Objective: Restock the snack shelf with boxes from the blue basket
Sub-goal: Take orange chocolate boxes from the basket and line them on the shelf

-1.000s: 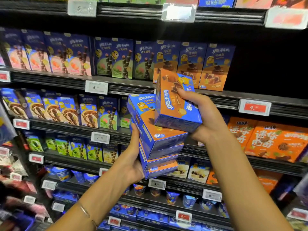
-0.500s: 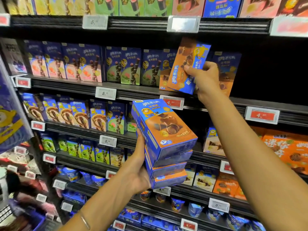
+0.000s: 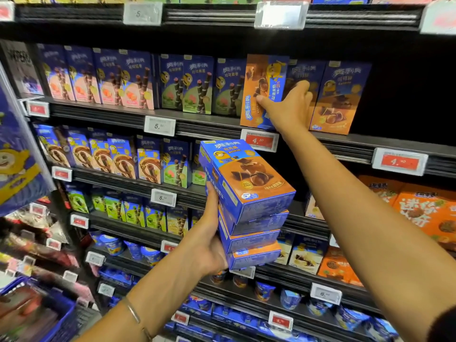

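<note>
ok so the change: a second ago the orange box (image 3: 259,77) is just coming off the top of the stack, half a second ago it's tilted in mid air in front of the row, and now it stands upright with its bottom edge on the shelf (image 3: 212,124), up around 12 to 1 o'clock in the view. It sits right between the green boxes (image 3: 197,87) at its 9 o'clock and the matching chocolate boxes (image 3: 340,95) at its 3 o'clock. The right hand (image 3: 288,107) is clamped on it, thumb on the front face and fingers wrapped behind. It probably just needs a push back and a release.

The left hand (image 3: 209,245) grips the stack (image 3: 249,193) dead centre, so a few boxes are still to shelve. The blue basket (image 3: 61,319) is down at 7 o'clock, pretty blurry.
</note>
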`<state>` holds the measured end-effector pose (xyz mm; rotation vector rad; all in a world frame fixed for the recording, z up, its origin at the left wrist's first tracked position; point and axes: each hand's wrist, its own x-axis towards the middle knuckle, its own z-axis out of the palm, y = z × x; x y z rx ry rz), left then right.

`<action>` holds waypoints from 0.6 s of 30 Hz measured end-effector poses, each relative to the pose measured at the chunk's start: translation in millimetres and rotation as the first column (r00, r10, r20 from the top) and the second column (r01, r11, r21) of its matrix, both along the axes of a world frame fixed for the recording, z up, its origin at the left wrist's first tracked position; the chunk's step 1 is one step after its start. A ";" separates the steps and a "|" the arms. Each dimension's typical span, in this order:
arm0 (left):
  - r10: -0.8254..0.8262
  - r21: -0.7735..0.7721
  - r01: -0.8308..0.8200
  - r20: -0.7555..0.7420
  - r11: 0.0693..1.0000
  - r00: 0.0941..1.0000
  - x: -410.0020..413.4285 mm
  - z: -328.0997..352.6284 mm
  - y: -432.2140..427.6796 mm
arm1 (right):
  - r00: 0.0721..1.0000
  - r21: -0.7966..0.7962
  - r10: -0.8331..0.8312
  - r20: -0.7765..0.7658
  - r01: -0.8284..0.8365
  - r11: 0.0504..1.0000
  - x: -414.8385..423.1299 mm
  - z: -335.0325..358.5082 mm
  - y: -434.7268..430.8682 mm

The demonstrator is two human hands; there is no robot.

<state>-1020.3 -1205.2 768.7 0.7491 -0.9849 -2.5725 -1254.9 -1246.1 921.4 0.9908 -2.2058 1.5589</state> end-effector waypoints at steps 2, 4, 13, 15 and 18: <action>0.009 0.005 -0.009 -0.003 1.000 1.000 0.3 -0.8 -0.5 | 0.999 -0.028 -0.041 -0.023 0.040 0.999 7.3 -0.8 12.7; 0.023 0.011 -0.023 -0.009 1.000 1.000 0.3 -0.9 -1.7 | 0.999 -0.118 0.030 -0.045 -0.035 0.992 20.6 -4.9 32.4; 0.097 0.054 -0.094 -0.056 0.994 0.994 -8.6 8.6 -2.7 | 0.806 0.417 0.484 0.341 -0.591 0.691 68.9 -33.2 90.9; 0.094 0.036 -0.092 -0.059 0.995 0.994 -10.3 7.3 -2.7 | 0.802 0.369 0.490 0.343 -0.595 0.714 66.9 -32.7 93.2; 0.088 0.016 -0.087 -0.075 0.996 0.993 -14.2 6.4 -2.3 | 0.835 0.333 0.461 0.301 -0.545 0.769 62.1 -34.1 94.5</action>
